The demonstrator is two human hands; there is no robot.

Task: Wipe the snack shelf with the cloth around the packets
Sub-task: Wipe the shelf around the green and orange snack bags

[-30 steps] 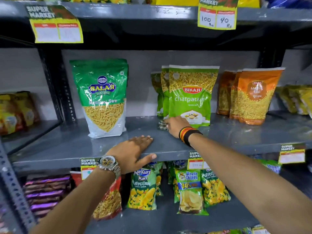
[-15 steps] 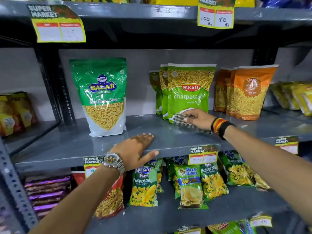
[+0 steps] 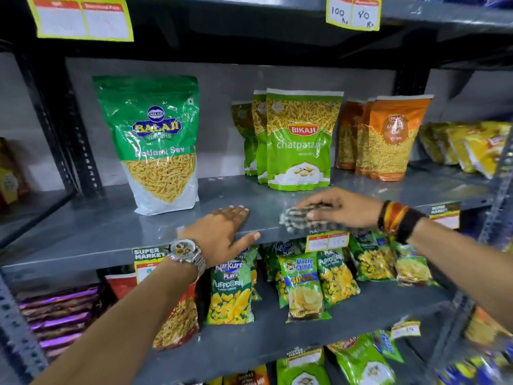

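The grey snack shelf [image 3: 111, 232] runs across the middle of the view. On it stand a tall green Balaji packet [image 3: 155, 143] at the left, green Bikaji packets [image 3: 299, 140] in the centre and orange packets [image 3: 388, 137] to the right. My right hand [image 3: 341, 207] presses a checked cloth [image 3: 297, 218] flat on the shelf near its front edge, in front of the Bikaji packets. My left hand [image 3: 222, 232], with a watch on the wrist, rests palm down on the front edge, fingers spread, holding nothing.
Yellow packets [image 3: 469, 145] lean at the far right of the shelf. Below hang price tags [image 3: 327, 241] over a lower shelf with Puffcorn [image 3: 230, 293] and chips packets [image 3: 302, 287]. Black uprights [image 3: 55, 126] frame the left side. An upper shelf [image 3: 444, 15] with tags sits overhead.
My right hand has drawn the cloth from the foot of the Bikaji packets toward the shelf's front edge. My left hand has stayed in place.
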